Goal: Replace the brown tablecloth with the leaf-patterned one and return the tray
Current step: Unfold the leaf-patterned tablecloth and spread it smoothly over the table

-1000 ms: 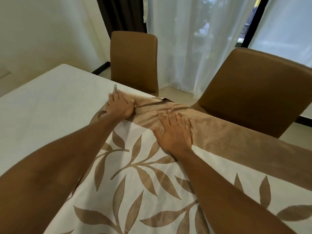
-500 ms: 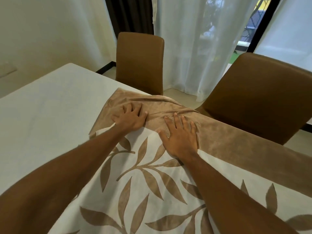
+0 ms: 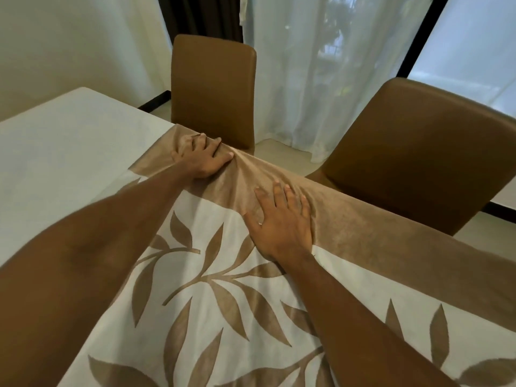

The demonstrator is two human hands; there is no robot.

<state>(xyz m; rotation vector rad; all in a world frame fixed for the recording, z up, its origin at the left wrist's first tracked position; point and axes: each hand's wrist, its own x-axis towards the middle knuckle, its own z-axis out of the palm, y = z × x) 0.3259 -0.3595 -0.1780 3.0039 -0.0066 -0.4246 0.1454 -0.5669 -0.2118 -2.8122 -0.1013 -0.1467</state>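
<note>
The leaf-patterned tablecloth, white with tan leaves and a wide tan border, lies over the near and right part of the white table. My left hand bunches the border fabric at the cloth's far corner, by the table's far edge. Flat on the border a little nearer lies my right hand, fingers spread. Creases run between the two hands. No brown tablecloth and no tray are in view.
Two brown chairs stand beyond the table's far edge, one just behind my left hand, the other to the right. Sheer white curtains hang behind them. The table's left part is bare white.
My left hand has slid outward to the cloth's far corner and gripped it, spreading the folded border toward the table edge. My right hand has stayed pressed flat on the border.
</note>
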